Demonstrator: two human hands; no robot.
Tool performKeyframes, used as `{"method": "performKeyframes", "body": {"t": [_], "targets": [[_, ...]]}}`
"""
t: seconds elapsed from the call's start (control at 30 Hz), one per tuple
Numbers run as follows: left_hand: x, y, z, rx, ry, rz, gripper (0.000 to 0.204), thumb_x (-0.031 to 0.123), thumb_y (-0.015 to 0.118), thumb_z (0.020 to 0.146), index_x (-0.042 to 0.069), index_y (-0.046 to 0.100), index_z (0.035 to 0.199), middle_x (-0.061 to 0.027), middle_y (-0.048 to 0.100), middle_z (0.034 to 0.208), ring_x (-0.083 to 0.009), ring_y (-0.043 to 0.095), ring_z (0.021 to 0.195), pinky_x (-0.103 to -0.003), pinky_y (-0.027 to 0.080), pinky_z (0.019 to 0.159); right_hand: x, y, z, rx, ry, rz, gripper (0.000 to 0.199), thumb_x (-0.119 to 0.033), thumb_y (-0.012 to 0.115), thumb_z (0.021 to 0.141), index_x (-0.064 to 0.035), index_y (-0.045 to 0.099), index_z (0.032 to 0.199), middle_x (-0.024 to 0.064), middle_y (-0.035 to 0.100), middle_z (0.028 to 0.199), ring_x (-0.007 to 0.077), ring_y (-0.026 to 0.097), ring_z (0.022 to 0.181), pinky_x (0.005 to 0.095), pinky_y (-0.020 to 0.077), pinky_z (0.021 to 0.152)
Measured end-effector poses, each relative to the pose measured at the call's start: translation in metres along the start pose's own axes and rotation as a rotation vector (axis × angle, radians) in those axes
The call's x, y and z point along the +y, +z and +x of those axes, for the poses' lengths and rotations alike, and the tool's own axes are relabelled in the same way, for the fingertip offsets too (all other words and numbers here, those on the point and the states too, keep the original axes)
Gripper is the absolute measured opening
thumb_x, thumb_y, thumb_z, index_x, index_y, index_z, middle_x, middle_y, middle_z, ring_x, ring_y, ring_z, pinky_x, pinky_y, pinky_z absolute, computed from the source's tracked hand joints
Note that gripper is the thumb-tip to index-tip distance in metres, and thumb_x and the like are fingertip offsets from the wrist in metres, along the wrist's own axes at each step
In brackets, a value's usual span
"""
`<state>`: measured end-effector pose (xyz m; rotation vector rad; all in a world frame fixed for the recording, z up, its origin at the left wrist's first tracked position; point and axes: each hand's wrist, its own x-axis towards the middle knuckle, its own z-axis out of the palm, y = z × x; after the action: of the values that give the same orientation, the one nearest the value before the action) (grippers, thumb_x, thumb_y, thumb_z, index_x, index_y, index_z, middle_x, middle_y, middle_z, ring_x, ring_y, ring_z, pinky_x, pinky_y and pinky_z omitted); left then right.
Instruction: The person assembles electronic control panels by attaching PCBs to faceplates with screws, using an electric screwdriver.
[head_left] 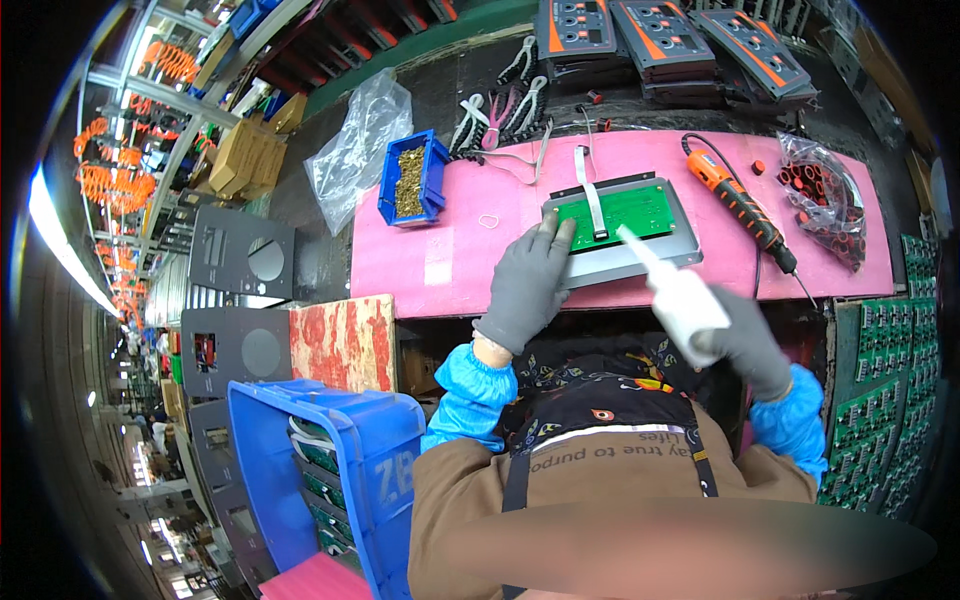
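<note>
In the head view, both hands wear grey gloves, and blue sleeve covers are at the wrists. The right hand point(748, 340) is closed around a white bottle point(690, 312), which is somewhat blurred. The thin nozzle of the bottle points to a green board point(640, 212); whether its tip touches the board, I cannot tell. The board lies on a grey metal plate point(645, 260), and this plate is on the pink mat point(470, 275), near to the front edge and before the person's body. The left hand point(528, 285) is at the left end of the plate, with the fingertips at the board; if it grips the edge or only presses there, I cannot tell. A pale flat cable point(594, 200) goes from the board toward the far side.

To the left of the plate, a blue box point(433, 185) with small brass-coloured screws point(408, 185) stands on the mat. To the right lie an orange and black screwdriver point(735, 200) and a clear bag point(825, 200) with dark and red round caps. Behind the mat are stacks of grey and orange panels point(665, 45).
</note>
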<state>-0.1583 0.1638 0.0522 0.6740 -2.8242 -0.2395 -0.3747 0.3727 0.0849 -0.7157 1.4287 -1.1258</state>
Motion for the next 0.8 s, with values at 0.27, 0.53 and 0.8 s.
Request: {"method": "performKeyframes", "body": {"t": [0.27, 0.53, 0.8], "targets": [[0.010, -0.001, 0.004, 0.020, -0.022, 0.022, 0.087, 0.010, 0.080, 0.059, 0.007, 0.038, 0.135, -0.0198, 0.042, 0.138, -0.0346, 0.051, 0.116, -0.040, 0.045, 0.094, 0.022, 0.034, 0.000, -0.082, 0.191, 0.363, 0.062, -0.027, 0.063, 0.069, 0.0093, 0.052, 0.119, 0.0133, 0.062, 0.090, 0.0176, 0.063, 0.071, 0.0258, 0.0514, 0.055], [0.011, 0.000, 0.001, 0.043, -0.028, 0.035, 0.083, 0.012, 0.078, 0.061, 0.006, 0.040, 0.134, -0.0197, 0.045, 0.135, -0.0327, 0.051, 0.115, -0.039, 0.046, 0.093, 0.011, 0.040, 0.002, -0.063, 0.207, 0.386, 0.047, -0.020, 0.058, 0.076, 0.0083, 0.053, 0.114, 0.0116, 0.060, 0.081, 0.0167, 0.062, 0.062, 0.0258, 0.0529, 0.047], [0.010, 0.001, 0.001, 0.027, -0.022, 0.053, 0.083, 0.016, 0.079, 0.062, 0.006, 0.041, 0.135, -0.0193, 0.046, 0.134, -0.0311, 0.051, 0.115, -0.038, 0.046, 0.092, 0.012, 0.041, 0.001, -0.039, 0.185, 0.387, 0.047, -0.020, 0.058, 0.076, 0.0090, 0.053, 0.113, 0.0129, 0.060, 0.084, 0.0172, 0.062, 0.063, 0.0263, 0.0539, 0.046]]}}
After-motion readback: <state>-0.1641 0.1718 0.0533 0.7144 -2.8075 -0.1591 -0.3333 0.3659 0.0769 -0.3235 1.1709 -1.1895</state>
